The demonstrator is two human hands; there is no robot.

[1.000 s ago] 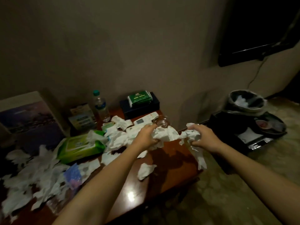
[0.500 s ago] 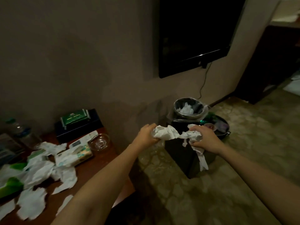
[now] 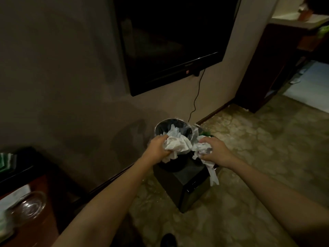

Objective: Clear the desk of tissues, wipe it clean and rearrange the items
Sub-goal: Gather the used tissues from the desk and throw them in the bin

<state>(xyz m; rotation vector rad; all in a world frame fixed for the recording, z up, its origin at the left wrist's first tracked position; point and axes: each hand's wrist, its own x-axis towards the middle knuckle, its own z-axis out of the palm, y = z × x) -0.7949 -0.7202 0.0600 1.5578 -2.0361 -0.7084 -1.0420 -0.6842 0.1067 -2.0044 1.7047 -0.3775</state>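
White, crumpled paper tissues fill both hands. The left hand is clenched round one large wad, its fingers curled into the paper. The right hand grasps a second wad, and a long torn strip hangs down below that hand. The two wads touch in the gap between the hands.

Just beyond the left hand's knuckles stands a round black waste bin lined with a clear plastic bag. The tissues are held at its near rim, and more white tissue lies inside it. The bin sits on a black box-shaped stand directly beneath the hands. The stand rests on a mottled, stone-patterned floor that spreads out to the right of the right hand.

Above and beyond both hands a dark flat television is fixed to the beige wall, and a thin black cable drops from it towards the bin.

Well to the left of the left forearm lies the edge of the reddish-brown wooden desk, with a clear round glass dish on it, blurred. Farther left, a black box carries something green, too cut off to identify.
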